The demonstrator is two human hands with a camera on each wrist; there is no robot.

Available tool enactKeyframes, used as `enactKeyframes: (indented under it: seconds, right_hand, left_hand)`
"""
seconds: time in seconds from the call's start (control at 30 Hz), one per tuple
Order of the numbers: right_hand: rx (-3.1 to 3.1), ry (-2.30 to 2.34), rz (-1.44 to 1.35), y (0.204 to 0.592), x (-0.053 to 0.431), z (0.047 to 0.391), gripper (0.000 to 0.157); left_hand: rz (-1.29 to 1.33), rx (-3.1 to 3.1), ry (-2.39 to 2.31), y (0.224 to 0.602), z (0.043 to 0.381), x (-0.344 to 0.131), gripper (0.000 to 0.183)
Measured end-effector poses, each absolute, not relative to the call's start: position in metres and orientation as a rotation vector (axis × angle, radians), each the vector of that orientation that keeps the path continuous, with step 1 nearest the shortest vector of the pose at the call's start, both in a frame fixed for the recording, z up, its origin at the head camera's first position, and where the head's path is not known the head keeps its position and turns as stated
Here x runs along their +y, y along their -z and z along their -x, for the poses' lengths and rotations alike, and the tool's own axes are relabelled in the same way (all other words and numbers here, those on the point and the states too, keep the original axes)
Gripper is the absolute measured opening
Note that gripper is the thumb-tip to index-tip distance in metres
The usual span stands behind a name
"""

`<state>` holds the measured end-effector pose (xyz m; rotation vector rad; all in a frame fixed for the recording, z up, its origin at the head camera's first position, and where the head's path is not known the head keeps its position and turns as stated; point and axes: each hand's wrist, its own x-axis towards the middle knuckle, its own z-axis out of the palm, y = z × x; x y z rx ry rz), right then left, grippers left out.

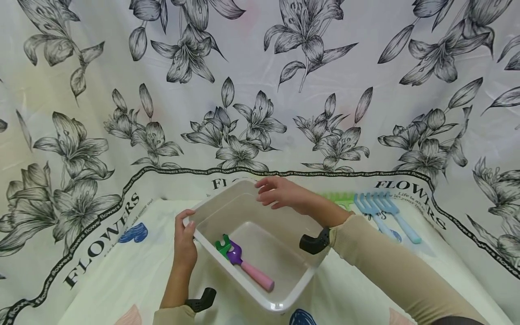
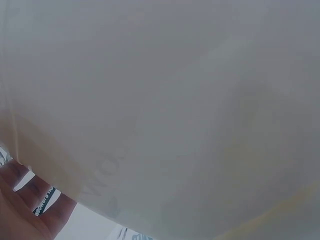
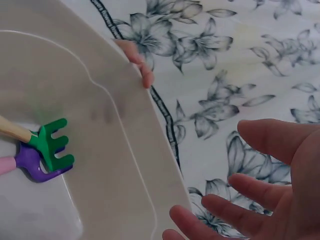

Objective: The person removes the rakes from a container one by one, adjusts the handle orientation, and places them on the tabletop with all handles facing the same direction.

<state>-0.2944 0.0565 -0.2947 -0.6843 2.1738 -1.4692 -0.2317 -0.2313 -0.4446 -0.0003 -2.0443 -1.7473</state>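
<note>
My left hand (image 1: 185, 239) grips the left corner of a tilted off-white plastic basin (image 1: 280, 221), thumb over the rim. Inside, against the near-left wall, lie a small green toy garden fork (image 3: 50, 145) with a wooden handle and a purple toy tool (image 3: 31, 162) with a pink handle (image 1: 257, 275). They overlap each other. Over the basin's far rim my right hand (image 1: 280, 192) holds nothing, its fingers spread and relaxed. In the left wrist view the basin's outer side (image 2: 165, 110) fills most of the picture, with fingers (image 2: 60, 212) at its edge.
Two light blue toy forks (image 1: 396, 216) lie on the cloth at the right, beside a light green toothed piece (image 1: 341, 197) partly hidden by my right forearm. A flower-print curtain (image 1: 260, 90) hangs behind. The pale cloth (image 1: 134, 271) spreads under the basin.
</note>
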Motion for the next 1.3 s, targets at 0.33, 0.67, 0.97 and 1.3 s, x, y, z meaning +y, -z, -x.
enactKeyframes:
  seconds: [0.33, 0.67, 0.97, 1.3]
  right_hand:
    - [2.191, 1.382, 0.716, 0.293, 0.019, 0.301, 0.041]
    - [2.173, 1.431, 0.654, 0.320, -0.011, 0.309, 0.044]
    - [2.245, 1.107, 0.628, 0.360, -0.016, 0.312, 0.043]
    - [1.996, 0.717, 0.623, 0.378, -0.023, 0.299, 0.046]
  left_hand:
    - [0.022, -2.062, 1.751, 0.442, 0.233, -0.230, 0.037]
    - [0.061, -2.056, 1.755, 0.440, 0.234, -0.227, 0.038]
    - [0.046, -2.036, 1.749, 0.443, 0.233, -0.229, 0.039]
    - [0.036, -2.024, 1.763, 0.445, 0.232, -0.233, 0.040]
